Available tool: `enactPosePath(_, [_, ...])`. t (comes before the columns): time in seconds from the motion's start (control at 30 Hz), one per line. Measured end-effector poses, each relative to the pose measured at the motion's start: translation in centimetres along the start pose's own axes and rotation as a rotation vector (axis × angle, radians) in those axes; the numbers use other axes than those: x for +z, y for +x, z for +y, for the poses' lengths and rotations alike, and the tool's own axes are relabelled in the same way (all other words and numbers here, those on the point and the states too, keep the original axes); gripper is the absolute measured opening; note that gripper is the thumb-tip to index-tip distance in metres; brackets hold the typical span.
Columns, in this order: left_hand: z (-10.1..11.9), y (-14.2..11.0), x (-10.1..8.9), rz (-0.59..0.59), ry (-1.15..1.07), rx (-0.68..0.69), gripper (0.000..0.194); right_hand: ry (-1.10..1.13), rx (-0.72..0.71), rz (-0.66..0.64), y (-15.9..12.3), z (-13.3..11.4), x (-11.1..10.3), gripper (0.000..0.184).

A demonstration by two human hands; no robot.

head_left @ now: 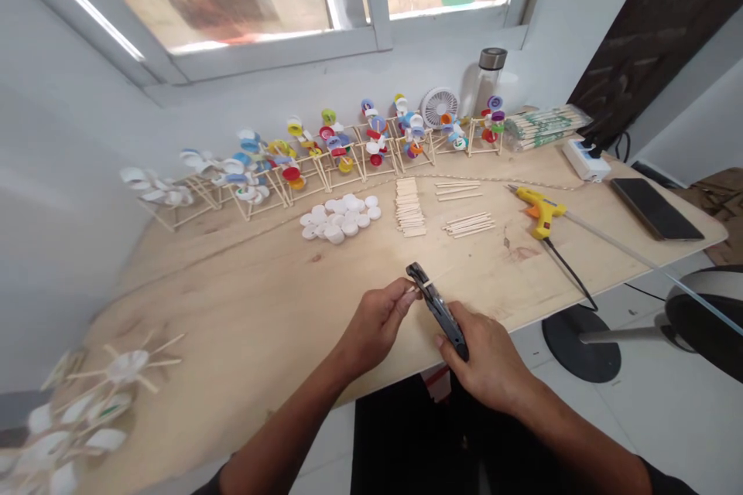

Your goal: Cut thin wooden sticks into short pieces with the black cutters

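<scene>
Over a wooden table [249,302], pinching a thin stick [428,283] in the left hand [377,321], apparently to steady it against the pliers [446,319] gripped in the right hand [491,360].

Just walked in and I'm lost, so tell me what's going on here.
A person's left hand holds a thin stick at the head of a dark hand tool, which the right hand grips. Beyond them lie white caps, a stack of short flat sticks and loose sticks. The yellow glue gun lies off to the right, and models of sticks and caps stand along the wall.
</scene>
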State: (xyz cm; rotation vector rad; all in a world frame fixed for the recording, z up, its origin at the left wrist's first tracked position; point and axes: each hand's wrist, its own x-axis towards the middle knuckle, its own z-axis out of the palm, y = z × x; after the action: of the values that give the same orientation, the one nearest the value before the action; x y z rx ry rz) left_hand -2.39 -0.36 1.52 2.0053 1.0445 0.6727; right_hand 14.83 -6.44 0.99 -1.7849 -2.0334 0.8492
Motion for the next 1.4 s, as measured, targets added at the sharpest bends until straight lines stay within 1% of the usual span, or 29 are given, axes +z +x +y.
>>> enactPosePath(0.2, [0.3, 0.0, -0.6, -0.147, -0.338, -0.128, 0.029, -0.056, -0.036, 0.023, -0.6, 0.0, -0.2, 0.018])
enactPosePath(0.27, [0.2, 0.1, -0.7, -0.188, -0.409, -0.144, 0.029, -0.067, -0.041, 0.030, -0.6, -0.1, -0.2, 0.018])
enactPosePath(0.33, [0.2, 0.1, -0.8, -0.202, -0.421, -0.144, 0.029, -0.084, -0.036, 0.036, -0.6, -0.1, -0.2, 0.016])
enactPosePath(0.4, [0.2, 0.2, -0.8, -0.177, -0.357, -0.124, 0.029, -0.100, -0.020, 0.037, -0.6, -0.1, 0.0, 0.013])
enactPosePath(0.5, [0.2, 0.2, -0.5, -0.092, -0.166, -0.075, 0.027, -0.094, 0.018, 0.023, -0.4, 0.1, 0.3, 0.009])
enactPosePath(0.63, [-0.2, 0.1, 0.4, 0.033, 0.081, -0.022, 0.024, -0.080, 0.048, 0.015, 0.0, 0.4, 0.6, 0.009])
enactPosePath(0.73, [-0.8, 0.0, 1.2, 0.094, 0.182, 0.016, 0.023, -0.092, 0.046, 0.015, 0.3, 0.6, 0.8, 0.011])
enactPosePath(0.87, [-1.6, 0.1, 1.7, 0.142, 0.259, 0.055, 0.021, -0.124, 0.052, 0.007, 0.8, 0.6, 0.9, 0.010])
enactPosePath(1.07, [-2.1, 0.1, 1.3, 0.185, 0.329, 0.087, 0.021, -0.155, 0.053, -0.003, 1.4, 0.1, 0.9, 0.010])
enactPosePath(1.2, [-2.4, 0.2, 1.2, 0.206, 0.349, 0.120, 0.021, -0.131, 0.032, -0.001, 1.8, 0.2, 1.2, 0.008])
enactPosePath(1.4, [-2.9, 0.3, 1.4, 0.264, 0.402, 0.174, 0.020, -0.105, 0.054, 0.004, 2.0, 0.4, 1.8, 0.005])
